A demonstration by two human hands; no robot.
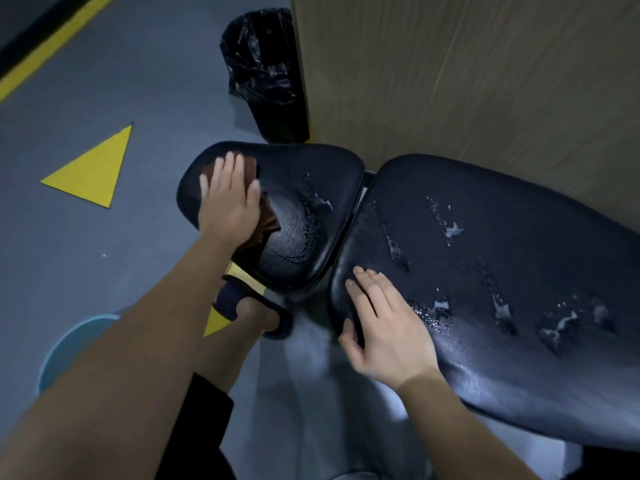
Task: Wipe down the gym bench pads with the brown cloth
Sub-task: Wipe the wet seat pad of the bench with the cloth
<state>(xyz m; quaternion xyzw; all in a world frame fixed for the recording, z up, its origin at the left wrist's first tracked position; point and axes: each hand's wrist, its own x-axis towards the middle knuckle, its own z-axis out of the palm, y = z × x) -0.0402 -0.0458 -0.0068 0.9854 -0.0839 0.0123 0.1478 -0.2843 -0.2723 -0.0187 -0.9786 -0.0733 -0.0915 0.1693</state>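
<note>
A dark gym bench has two pads. The smaller seat pad (311,188) lies at centre, the long back pad (502,258) runs to the right. Both carry wet streaks and foam spots. My left hand (230,197) presses flat on the brown cloth (268,220) at the seat pad's left end; the cloth shows only around my fingers and wrist. My right hand (384,323) rests with straight fingers on the near left edge of the back pad, thumb over its side.
A black bin with a plastic liner (266,74) stands behind the seat pad beside a wooden wall panel (467,81). A light blue bucket (69,344) sits on the grey floor at lower left. My foot in a dark slipper (256,310) stands under the seat pad.
</note>
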